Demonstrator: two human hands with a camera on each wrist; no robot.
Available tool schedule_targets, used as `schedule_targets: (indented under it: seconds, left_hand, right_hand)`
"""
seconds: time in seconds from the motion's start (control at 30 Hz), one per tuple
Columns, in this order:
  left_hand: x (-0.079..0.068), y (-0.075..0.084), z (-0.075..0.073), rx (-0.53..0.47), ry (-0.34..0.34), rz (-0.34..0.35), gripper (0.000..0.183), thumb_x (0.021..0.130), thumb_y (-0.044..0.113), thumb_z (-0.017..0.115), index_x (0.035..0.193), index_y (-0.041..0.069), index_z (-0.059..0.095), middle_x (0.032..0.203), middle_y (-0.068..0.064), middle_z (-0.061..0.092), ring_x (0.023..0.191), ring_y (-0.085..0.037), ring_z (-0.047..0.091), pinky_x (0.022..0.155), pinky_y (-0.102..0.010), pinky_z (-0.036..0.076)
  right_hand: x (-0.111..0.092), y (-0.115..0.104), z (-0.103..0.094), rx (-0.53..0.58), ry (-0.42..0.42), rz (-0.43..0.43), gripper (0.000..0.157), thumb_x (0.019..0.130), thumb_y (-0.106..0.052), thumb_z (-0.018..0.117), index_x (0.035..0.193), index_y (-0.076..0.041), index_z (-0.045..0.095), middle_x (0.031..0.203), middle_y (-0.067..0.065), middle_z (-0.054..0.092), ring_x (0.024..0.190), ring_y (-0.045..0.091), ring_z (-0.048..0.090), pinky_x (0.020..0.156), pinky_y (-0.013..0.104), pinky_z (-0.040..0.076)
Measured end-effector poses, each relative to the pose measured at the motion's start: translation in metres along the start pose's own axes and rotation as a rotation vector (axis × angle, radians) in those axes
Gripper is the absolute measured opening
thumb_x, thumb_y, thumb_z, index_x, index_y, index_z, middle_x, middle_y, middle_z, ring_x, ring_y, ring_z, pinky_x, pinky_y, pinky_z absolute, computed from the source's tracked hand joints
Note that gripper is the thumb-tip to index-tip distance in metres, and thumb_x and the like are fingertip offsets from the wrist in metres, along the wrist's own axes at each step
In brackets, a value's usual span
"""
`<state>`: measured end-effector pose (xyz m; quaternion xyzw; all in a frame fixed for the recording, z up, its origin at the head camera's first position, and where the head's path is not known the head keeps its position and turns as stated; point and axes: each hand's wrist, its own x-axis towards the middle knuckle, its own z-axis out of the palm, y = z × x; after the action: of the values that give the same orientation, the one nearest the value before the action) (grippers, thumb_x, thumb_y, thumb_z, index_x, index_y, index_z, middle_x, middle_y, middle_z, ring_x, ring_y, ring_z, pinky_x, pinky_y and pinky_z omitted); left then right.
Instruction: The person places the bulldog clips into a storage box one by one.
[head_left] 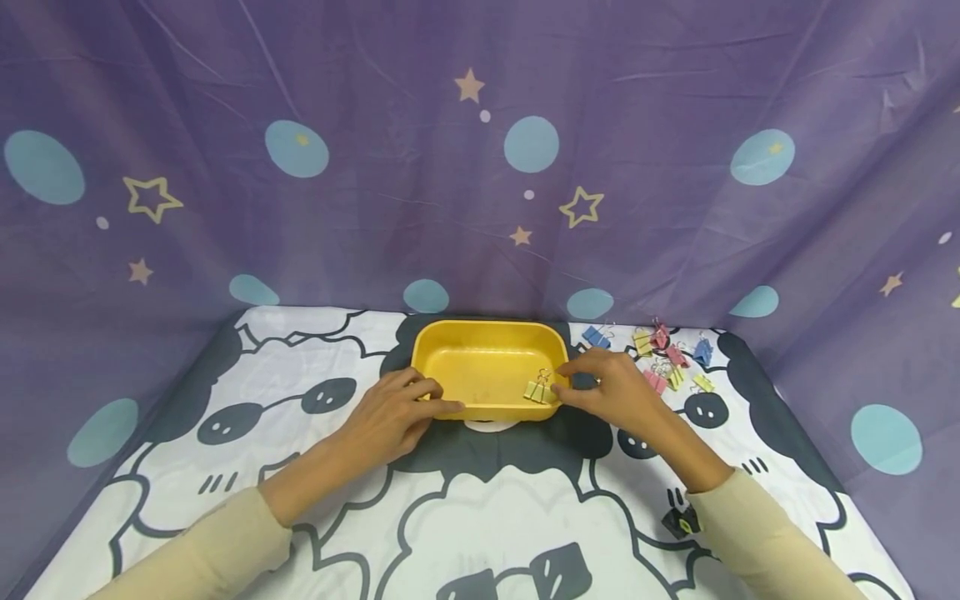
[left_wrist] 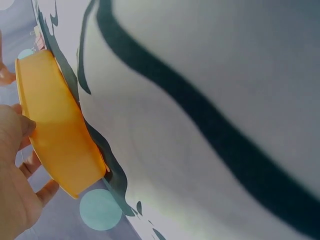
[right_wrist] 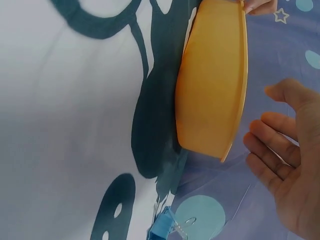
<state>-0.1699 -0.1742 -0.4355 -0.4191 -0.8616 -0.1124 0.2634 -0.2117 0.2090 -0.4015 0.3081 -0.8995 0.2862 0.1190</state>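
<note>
A yellow plastic tray [head_left: 480,412] stands on the tablecloth in front of me. My left hand [head_left: 393,408] grips its near left corner, thumb along the near rim and fingers round the left end, as the left wrist view also shows. Inside the tray, at the right end, is one yellow binder clip [head_left: 537,392] with wire handles. My right hand [head_left: 611,383] hovers at the tray's right rim, close to that clip. In the right wrist view its thumb and fingers [right_wrist: 274,142] are spread apart with nothing visible between them.
Right of the tray lies a loose group of binder clips in several colours, among them a blue clip [head_left: 702,351], a pink clip [head_left: 655,381] and a blue clip [head_left: 597,337] near the tray. A purple curtain [head_left: 390,167] hangs behind the table.
</note>
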Motion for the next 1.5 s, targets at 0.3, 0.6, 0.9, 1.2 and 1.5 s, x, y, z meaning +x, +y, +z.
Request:
schedule_targets:
  seconds: [0.3,0.6,0.9,1.2,1.5]
  left_hand:
    - [-0.002,-0.001,0.001,0.003,0.001,-0.008,0.049,0.088,-0.001,0.087,0.122,0.033,0.088,0.108,0.001,0.076,0.099,-0.025,0.065,0.083,-0.041,0.059]
    - [-0.001,-0.001,0.002,-0.01,0.024,0.008,0.048,0.087,-0.002,0.087,0.122,0.031,0.088,0.108,0.0,0.076,0.1,-0.025,0.066,0.085,-0.042,0.06]
    - [-0.001,0.0,-0.001,-0.005,0.008,-0.002,0.05,0.086,-0.003,0.088,0.122,0.032,0.088,0.108,0.001,0.076,0.099,-0.024,0.065,0.084,-0.04,0.059]
    - [-0.002,0.002,0.0,-0.013,-0.013,-0.025,0.051,0.086,-0.003,0.089,0.123,0.032,0.087,0.108,0.001,0.076,0.1,-0.023,0.065,0.084,-0.039,0.059]
    - [0.0,0.002,-0.002,-0.006,-0.008,-0.024,0.049,0.087,-0.002,0.089,0.121,0.033,0.087,0.107,0.002,0.076,0.098,-0.024,0.065,0.081,-0.039,0.059]
  right_hand:
    - [-0.006,0.007,-0.009,-0.033,-0.002,0.038,0.028,0.094,-0.029,0.091,0.114,-0.01,0.089,0.11,0.004,0.087,0.104,0.03,0.081,0.091,0.053,0.067]
    - [-0.014,0.02,-0.019,-0.075,0.003,0.076,0.026,0.096,-0.028,0.088,0.117,-0.012,0.089,0.111,0.004,0.088,0.105,0.029,0.081,0.092,0.054,0.067]
    - [-0.024,0.029,-0.026,-0.091,-0.013,0.109,0.026,0.097,-0.028,0.088,0.117,-0.01,0.089,0.109,0.006,0.087,0.106,0.033,0.081,0.09,0.058,0.067]
    - [-0.029,0.037,-0.035,-0.117,-0.031,0.174,0.027,0.097,-0.026,0.087,0.117,-0.008,0.089,0.108,0.007,0.088,0.105,0.036,0.079,0.086,0.05,0.062]
    - [-0.038,0.047,-0.036,-0.106,-0.012,0.165,0.026,0.096,-0.023,0.089,0.114,-0.005,0.089,0.107,0.01,0.088,0.108,0.038,0.081,0.097,0.065,0.064]
